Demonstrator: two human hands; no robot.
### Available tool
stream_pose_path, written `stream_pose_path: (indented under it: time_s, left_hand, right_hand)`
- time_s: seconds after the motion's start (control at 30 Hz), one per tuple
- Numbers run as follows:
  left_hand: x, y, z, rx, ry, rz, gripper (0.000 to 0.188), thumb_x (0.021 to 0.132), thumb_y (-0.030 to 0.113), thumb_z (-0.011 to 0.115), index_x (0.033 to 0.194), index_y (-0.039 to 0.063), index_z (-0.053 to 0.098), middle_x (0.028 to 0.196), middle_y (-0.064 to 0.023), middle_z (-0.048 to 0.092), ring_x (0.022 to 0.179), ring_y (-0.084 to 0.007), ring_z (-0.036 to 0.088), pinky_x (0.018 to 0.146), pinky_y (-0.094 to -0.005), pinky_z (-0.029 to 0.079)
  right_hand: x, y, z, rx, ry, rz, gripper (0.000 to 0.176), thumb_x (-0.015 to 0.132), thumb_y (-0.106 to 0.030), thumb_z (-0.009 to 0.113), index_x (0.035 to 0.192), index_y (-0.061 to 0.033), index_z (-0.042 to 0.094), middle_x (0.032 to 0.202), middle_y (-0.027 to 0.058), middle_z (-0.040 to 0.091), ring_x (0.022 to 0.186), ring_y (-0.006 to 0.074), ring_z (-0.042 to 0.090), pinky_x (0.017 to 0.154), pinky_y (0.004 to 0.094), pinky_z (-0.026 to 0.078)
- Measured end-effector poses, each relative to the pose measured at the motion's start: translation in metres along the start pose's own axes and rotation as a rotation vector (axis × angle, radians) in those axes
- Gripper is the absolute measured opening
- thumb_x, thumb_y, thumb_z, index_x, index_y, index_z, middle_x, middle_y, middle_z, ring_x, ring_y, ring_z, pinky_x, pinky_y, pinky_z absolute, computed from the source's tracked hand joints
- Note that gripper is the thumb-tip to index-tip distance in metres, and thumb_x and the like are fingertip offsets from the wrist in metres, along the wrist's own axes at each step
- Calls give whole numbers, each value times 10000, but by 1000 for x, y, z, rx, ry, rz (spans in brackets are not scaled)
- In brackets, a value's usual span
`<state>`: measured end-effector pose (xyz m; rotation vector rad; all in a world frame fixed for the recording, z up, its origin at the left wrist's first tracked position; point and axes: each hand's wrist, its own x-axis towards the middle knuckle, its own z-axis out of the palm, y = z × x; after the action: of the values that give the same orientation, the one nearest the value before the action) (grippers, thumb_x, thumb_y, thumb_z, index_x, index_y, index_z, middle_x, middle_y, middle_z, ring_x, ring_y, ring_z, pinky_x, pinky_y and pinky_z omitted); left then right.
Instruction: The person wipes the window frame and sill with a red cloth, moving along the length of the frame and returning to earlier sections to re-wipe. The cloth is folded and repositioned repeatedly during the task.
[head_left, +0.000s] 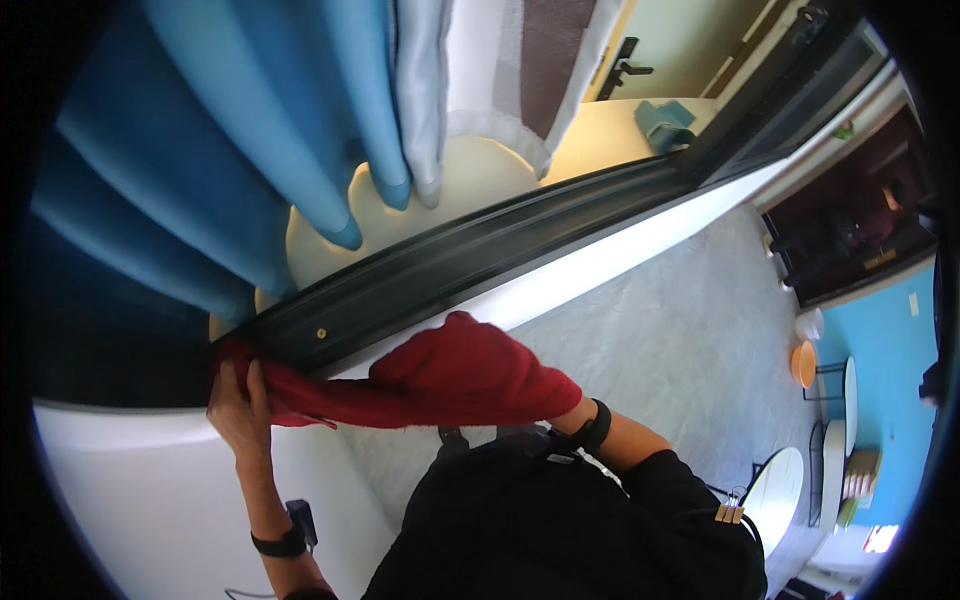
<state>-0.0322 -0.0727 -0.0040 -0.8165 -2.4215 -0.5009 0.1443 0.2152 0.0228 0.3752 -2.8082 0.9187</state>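
Note:
A red cloth (420, 382) stretches between my two hands in front of a black window frame with a sill track (450, 259). My left hand (241, 409) grips one end of the cloth and presses it against the left end of the track. The other end drapes over my right hand, whose fingers are hidden under the cloth; only the wrist with its black band shows. A small brass-coloured round fitting (322, 333) sits in the track near the cloth. Beyond the frame hang blue curtains (300, 135) and a sheer white curtain (487, 67).
Behind the frame, a teal object (664, 126) lies on a pale surface. A white wall (187, 480) stands below the frame. At the right are a round white table (776, 487), an orange bowl-like object (803, 364) and a person (862, 221) by a dark door.

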Motion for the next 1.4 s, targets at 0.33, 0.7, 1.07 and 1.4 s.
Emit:
stream_pose_path:
  time_s: [0.33, 0.7, 1.07, 1.4]
  left_hand:
    - [-49, 114, -4, -550, -139, 3, 208, 851, 165, 788, 915, 24, 649, 735, -94, 593, 612, -275, 570, 579, -413, 468]
    - [-6, 78, -2, -255, 165, -3, 261, 771, 17, 778, 1015, 19, 688, 1050, -135, 694, 998, -319, 654, 862, -409, 527]
    - [16, -8, 28, -122, 275, -16, 62, 901, 4, 655, 959, -3, 676, 960, -144, 680, 941, -317, 654, 879, -416, 531]
    - [11, -15, 26, -223, 213, 64, 198, 956, 78, 604, 1105, -39, 666, 1043, -185, 679, 1014, -375, 638, 931, -457, 516]
  right_hand:
    - [-78, 34, -77, 302, 579, 71, 420, 823, -101, 745, 1226, -46, 639, 1254, 139, 668, 1134, 299, 645, 926, 373, 511]
    - [-105, 73, -133, -489, 879, 245, 546, 769, -4, 712, 1301, -13, 589, 1273, 140, 642, 1180, 309, 598, 1003, 405, 445]
    - [-12, 55, -73, -649, 542, 209, 765, 598, 5, 797, 1321, 0, 548, 1202, 170, 634, 1071, 343, 617, 955, 380, 465]
    - [95, 4, 16, -762, 23, 188, 197, 745, -67, 693, 933, -15, 668, 880, 77, 663, 797, 205, 684, 624, 314, 540]
